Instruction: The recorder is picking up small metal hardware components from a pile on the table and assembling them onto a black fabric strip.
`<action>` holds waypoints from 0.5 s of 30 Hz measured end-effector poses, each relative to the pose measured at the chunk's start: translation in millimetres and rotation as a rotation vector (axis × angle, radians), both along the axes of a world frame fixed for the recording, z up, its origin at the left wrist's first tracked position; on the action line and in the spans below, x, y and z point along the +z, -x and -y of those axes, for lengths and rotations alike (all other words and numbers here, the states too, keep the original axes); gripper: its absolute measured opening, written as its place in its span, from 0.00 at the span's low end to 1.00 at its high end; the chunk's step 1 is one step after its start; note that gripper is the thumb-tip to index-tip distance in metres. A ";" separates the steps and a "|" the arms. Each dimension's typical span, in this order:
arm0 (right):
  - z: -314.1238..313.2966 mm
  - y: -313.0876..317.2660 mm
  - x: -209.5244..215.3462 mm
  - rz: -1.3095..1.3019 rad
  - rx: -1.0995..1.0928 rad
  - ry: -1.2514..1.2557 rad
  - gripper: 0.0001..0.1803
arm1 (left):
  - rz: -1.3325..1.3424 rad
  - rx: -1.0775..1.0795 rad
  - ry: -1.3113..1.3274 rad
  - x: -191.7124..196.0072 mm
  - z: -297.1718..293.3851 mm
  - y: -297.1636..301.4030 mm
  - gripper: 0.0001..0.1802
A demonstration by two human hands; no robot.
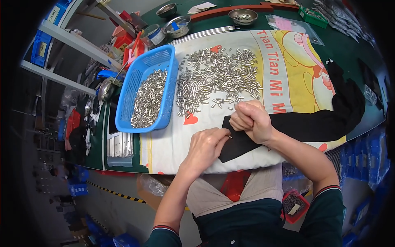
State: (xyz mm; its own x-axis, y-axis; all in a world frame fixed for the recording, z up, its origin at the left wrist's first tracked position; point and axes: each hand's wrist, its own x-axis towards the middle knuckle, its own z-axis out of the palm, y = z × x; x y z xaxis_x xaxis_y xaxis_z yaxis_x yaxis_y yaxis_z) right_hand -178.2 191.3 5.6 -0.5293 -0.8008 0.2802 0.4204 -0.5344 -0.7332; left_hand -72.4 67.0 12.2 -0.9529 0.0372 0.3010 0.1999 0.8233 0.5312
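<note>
At the near edge of the table (370, 45), both hands meet over a black cloth (312, 123) that lies across a printed white sheet (247, 53). The left hand (204, 146) has its thumb and forefinger pinched together on a small metal pin (231, 136), whose tip just shows at the fingertips; the other fingers curl under. The right hand (252, 120) is closed in a loose fist just beside it, fingers pressed together and knuckles up, resting on the cloth's near end; it may be gripping more pins or a fold of cloth, but the fingers hide this. The two hands almost touch.

Beyond the hands, a wide heap of pins (218, 78) is spread loose on the sheet, with a few strays lying between the heap and the right hand. To the left of the heap, touching the sheet's edge, sits a blue basket (131, 88) with its own pile of the same pins along the middle. The cloth runs from the hands out to the right and bunches up near the table's right edge.

At the far side stand three metal bowls (242, 16), a clear bag (294, 26) and a small green tray (313, 17). A red bin (295, 206) sits low at the right, beside the person's lap. Grey shelving (61, 37) with blue bins stands to the left.
</note>
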 end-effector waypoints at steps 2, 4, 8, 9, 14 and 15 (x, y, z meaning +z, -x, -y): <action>-0.2 0.6 0.2 0.002 -0.004 -0.004 0.24 | 0.021 0.136 -0.040 3.4 -4.2 -3.4 0.07; -0.5 0.3 -0.1 0.004 -0.007 -0.008 0.24 | 0.080 0.184 -0.027 9.6 -11.4 -5.5 0.07; -1.6 1.1 -1.3 0.004 0.003 0.006 0.24 | 0.151 0.297 0.005 6.4 -21.9 -2.4 0.08; -1.5 0.6 -1.4 0.003 -0.002 0.014 0.24 | 0.184 0.327 -0.003 6.3 -22.1 -2.5 0.07; -6.3 0.3 3.7 0.006 0.049 0.047 0.24 | 0.177 0.287 -0.063 5.6 -18.4 -1.6 0.04; -6.5 -0.4 4.0 0.000 0.069 0.040 0.24 | 0.170 0.273 -0.069 5.9 -18.1 -1.6 0.03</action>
State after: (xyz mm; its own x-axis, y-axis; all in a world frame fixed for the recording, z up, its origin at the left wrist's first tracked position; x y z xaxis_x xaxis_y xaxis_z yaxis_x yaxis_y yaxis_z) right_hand -177.9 197.8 9.6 -0.4730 -0.8237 0.3127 0.4573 -0.5329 -0.7120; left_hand -70.8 85.0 18.1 -0.9617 -0.2413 0.1298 -0.1192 0.7949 0.5949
